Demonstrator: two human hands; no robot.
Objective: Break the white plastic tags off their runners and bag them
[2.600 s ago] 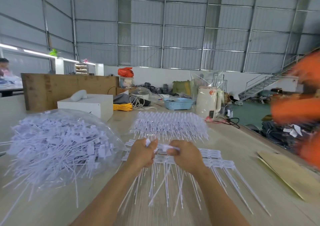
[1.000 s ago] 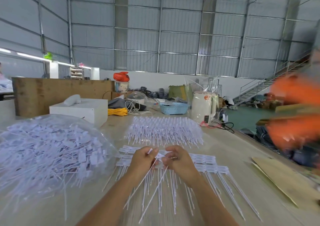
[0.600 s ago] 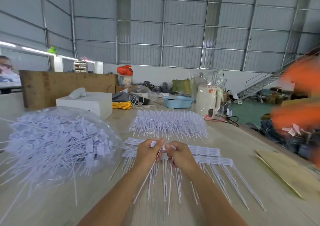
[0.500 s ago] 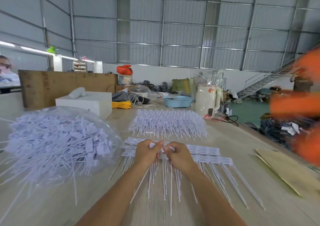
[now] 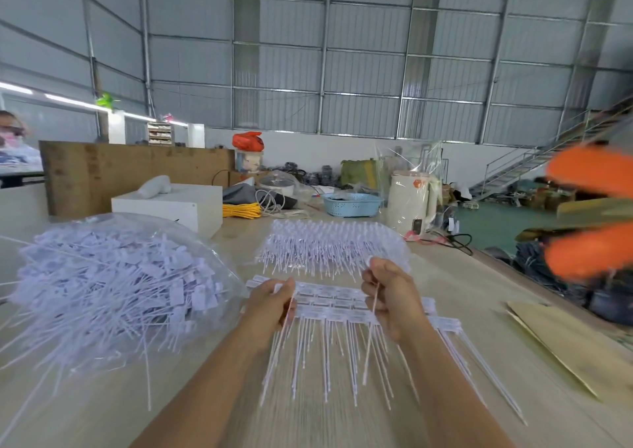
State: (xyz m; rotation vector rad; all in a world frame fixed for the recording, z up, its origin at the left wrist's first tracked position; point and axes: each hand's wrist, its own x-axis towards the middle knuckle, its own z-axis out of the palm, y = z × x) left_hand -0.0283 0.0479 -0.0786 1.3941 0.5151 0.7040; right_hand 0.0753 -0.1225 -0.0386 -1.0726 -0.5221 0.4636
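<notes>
I judge I'm mid-separation: my left hand [image 5: 270, 305] pinches a few white tags [image 5: 284, 324] by their heads, my right hand [image 5: 390, 296] grips another, hands apart above the rows on the table [image 5: 496, 372]. Next, carry them left into the clear bag [image 5: 113, 283]. My fingers hide whether any runner remains attached.

— How many of each on the pale wooden table [image 5: 479, 293]?
— Two bare hands, left [image 5: 270, 305] and right [image 5: 394, 296]. One clear plastic bag of loose white tags [image 5: 113, 290] at the table's left. One light-blue plastic basket [image 5: 352, 204], one cream kettle [image 5: 411, 200], one white box [image 5: 171, 207].
</notes>
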